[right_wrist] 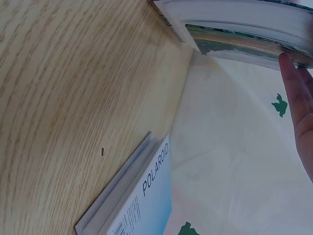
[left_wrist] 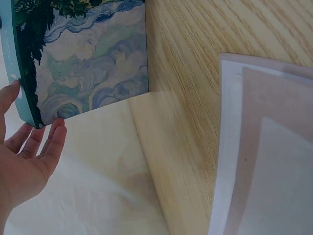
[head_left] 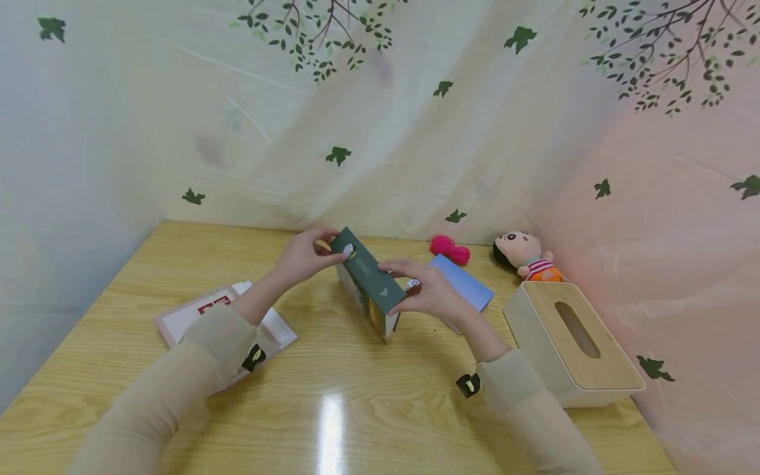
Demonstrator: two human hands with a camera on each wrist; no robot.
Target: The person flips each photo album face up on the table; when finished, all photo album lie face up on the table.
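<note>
- A green book [head_left: 369,272] is in the middle of the frame, with its narrow green side facing up. It leans a bit.
- The left hand [head_left: 309,254] grips the book's far end, with the thumb on the green side and the other fingers bent around the edge.
- The right hand [head_left: 430,290] holds the near end, with its thumb and fingers around the corner.
- In the left wrist view, the big flat side has a painting with swirly white and blue paint.
- I cannot tell if the book's bottom touches the table [head_left: 380,422].
- Right of the middle, partly behind the right hand, lies a blue book [head_left: 466,284]. In the right wrist view it says POLAROID.
- Just above it is some bright pink yarn [head_left: 450,250].
- On the right side are a doll [head_left: 525,254] and a tissue box [head_left: 546,343].
- At the lower left, a pale packet [head_left: 279,330] lies partly hidden under the left arm.
</note>
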